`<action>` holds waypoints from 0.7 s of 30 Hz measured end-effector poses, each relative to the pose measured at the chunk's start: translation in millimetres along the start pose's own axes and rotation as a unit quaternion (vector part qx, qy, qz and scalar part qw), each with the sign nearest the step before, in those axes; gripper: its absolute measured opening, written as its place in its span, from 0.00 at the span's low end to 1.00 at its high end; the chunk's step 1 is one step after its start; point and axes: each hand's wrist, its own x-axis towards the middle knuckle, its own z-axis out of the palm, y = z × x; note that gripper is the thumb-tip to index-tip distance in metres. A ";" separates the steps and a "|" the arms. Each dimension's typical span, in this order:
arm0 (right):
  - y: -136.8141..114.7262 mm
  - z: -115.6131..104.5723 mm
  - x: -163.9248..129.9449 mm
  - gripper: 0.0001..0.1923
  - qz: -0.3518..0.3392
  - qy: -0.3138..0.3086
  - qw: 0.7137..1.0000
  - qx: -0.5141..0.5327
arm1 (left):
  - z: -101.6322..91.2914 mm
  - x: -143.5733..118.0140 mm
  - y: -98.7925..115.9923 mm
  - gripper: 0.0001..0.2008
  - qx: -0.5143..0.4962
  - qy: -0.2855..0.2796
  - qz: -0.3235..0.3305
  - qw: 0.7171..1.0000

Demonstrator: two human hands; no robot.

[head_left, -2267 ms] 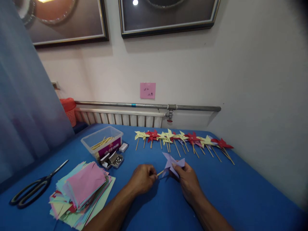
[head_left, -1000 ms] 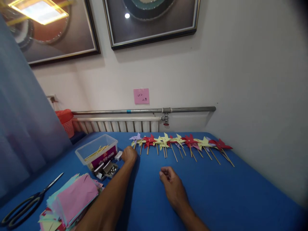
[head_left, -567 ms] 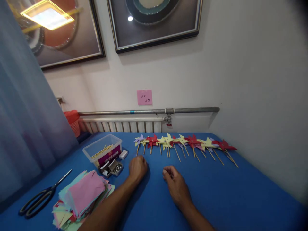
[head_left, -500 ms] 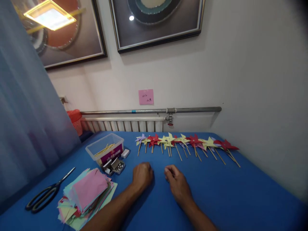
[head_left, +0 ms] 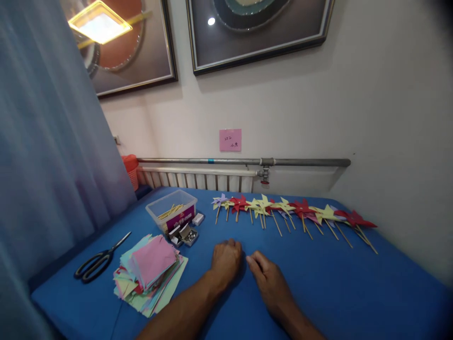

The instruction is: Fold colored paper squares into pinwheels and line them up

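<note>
My left hand (head_left: pixel 226 259) rests on the blue table (head_left: pixel 336 278) as a loose fist, holding nothing. My right hand (head_left: pixel 269 279) lies beside it, palm down, fingers curled, also with nothing in it. Beyond both hands, a row of paper pinwheels (head_left: pixel 293 210) on wooden sticks lies along the far edge. The purple pinwheel (head_left: pixel 219 202) is at the row's left end. To the left of my left hand sits a stack of coloured paper squares (head_left: pixel 150 267).
A clear plastic box of wooden sticks (head_left: pixel 172 215) and small open boxes of pins (head_left: pixel 184 233) stand left of centre. Black scissors (head_left: pixel 101 257) lie at the far left. A blue curtain (head_left: pixel 46 156) hangs left; a radiator and pipe (head_left: pixel 244 163) run behind.
The purple pinwheel left my hands and now lies at the left end of the row. My left hand drew back from there to beside my right hand. The view shifted left.
</note>
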 end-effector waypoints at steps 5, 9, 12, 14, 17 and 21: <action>2.9 0.5 1.2 0.20 0.011 -0.016 1.000 -0.004 | -0.8 -0.8 -0.5 0.11 0.003 0.000 0.001 1.000; 4.4 1.1 2.1 0.21 0.015 -0.019 1.000 -0.009 | -3.6 0.3 -1.1 0.12 0.005 -0.012 0.011 1.000; 3.1 0.9 3.7 0.20 0.011 -0.024 1.000 -0.012 | -7.6 0.7 -0.5 0.12 0.009 -0.023 0.013 1.000; 1.5 0.1 4.5 0.20 0.009 -0.027 1.000 -0.012 | -11.5 -1.3 0.4 0.12 0.013 -0.030 0.022 0.999; -0.5 -1.1 5.0 0.20 0.009 -0.029 0.999 -0.011 | -18.5 -12.3 -0.1 0.13 0.024 -0.044 0.060 0.997; -0.9 -1.9 5.1 0.20 0.025 -0.030 0.999 -0.012 | -27.8 -48.4 -16.3 0.12 0.034 -0.025 0.062 0.997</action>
